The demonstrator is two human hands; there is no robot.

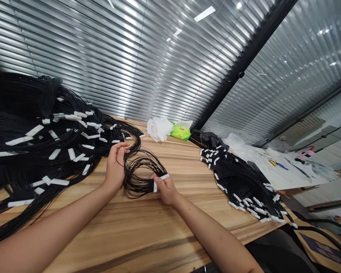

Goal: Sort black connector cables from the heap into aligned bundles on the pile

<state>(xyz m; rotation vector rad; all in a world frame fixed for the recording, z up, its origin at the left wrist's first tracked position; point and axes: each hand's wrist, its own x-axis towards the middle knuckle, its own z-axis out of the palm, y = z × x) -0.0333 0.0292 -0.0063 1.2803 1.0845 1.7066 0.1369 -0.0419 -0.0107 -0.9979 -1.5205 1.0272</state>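
My right hand (165, 189) pinches a white tab (160, 179) at the end of a small bundle of thin black strands (139, 178). The strands arc across to my left hand (115, 168), whose curled fingers seem to hold the far part of the bundle. To the left lies a large heap of black strands with white tabs (45, 140), reaching close to my left hand. A second heap of tabbed black strands (244, 185) lies to the right, apart from both hands.
Both heaps rest on a wood-grain table (170, 159). White tissue and a green packet (167, 129) stand at its far edge. Black gloves (211, 139), plastic film and papers (287, 167) lie at the right. Metal blinds (102, 57) rise behind.
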